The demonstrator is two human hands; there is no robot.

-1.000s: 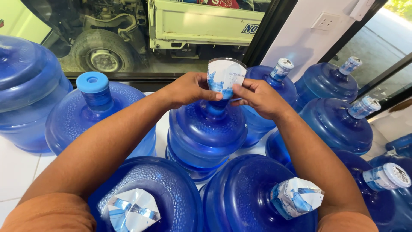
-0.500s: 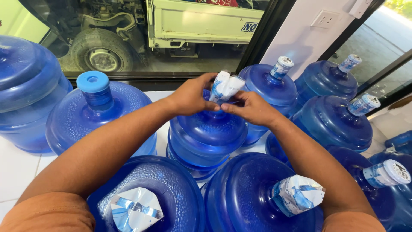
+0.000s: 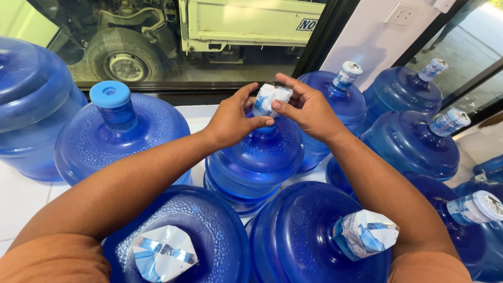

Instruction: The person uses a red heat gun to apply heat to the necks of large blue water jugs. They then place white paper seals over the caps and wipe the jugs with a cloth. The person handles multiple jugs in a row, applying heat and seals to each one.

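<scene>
From your head camera, the seal wrapper [image 3: 271,99] stood nearly upright on the middle water jug [image 3: 255,162] — tilted slightly right. Your left hand [image 3: 231,119] and right hand [image 3: 309,109] pinched it from either side, fingertips closed on it.

White tiled floor crowded with large blue water jugs.

The pale tiled floor [image 3: 21,209] shows bare at the left. Big round blue water jugs [image 3: 254,162] stand on it, packed close and touching; one at the left [image 3: 123,133] has a plain blue cap, others have wrapped necks.
</scene>
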